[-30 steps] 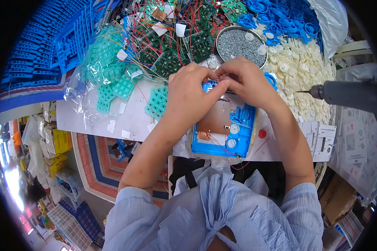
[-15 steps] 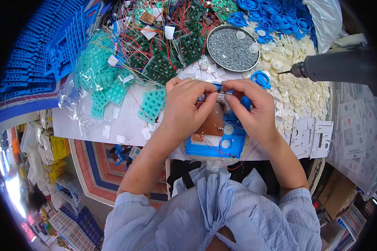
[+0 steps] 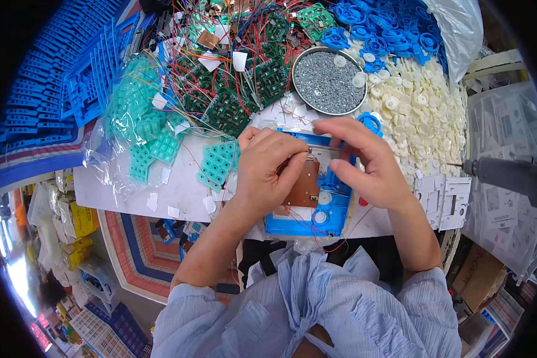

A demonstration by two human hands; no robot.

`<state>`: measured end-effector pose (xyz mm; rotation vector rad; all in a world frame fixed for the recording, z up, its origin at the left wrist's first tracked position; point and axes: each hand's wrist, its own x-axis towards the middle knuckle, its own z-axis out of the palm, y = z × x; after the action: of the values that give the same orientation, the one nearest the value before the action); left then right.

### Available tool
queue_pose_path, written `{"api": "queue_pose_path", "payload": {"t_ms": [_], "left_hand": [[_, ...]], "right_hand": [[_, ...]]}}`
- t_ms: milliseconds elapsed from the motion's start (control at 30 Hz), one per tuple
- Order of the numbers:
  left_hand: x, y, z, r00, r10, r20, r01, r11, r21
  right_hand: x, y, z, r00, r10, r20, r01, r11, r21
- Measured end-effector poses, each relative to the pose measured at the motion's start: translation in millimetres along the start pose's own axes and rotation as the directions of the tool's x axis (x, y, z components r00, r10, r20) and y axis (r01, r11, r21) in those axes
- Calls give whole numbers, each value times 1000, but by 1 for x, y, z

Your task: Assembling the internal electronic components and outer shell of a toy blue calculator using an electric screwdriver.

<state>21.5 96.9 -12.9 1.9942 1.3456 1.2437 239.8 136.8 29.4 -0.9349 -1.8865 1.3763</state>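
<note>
A half second ago both hands met fingertip to fingertip; now the right-hand grip has loosened and drawn off to the right, its thumb and fingers spread well apart over the right side of the blue housing. The left-hand grip sits slightly nearer along the brown board than a second ago. The housing's far rim, largely covered before, shows between the hands. The grey driver has swung nearer, its tip now just beyond the white panels.

On the table, a casing lies at the near edge, circuit board inside, keypads left, screw dish behind, discs right.
</note>
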Motion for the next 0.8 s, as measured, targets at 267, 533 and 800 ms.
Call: {"api": "queue_pose_path", "payload": {"t_ms": [267, 533, 800], "left_hand": [[-8, -1, 4, 998, -62, -12, 61, 995, -83], [-11, 1, 1, 999, -51, -6, 51, 995, -89], [-11, 2, 6, 999, -37, -33, 34, 995, -97]], "right_hand": [[-5, -4, -3, 990, 30, 139, -21, 998, -63], [-2, -9, -11, 994, 106, 35, -106, 994, 6], [-7, -3, -9, 978, -63, 199, 98, 980, -171]]}}
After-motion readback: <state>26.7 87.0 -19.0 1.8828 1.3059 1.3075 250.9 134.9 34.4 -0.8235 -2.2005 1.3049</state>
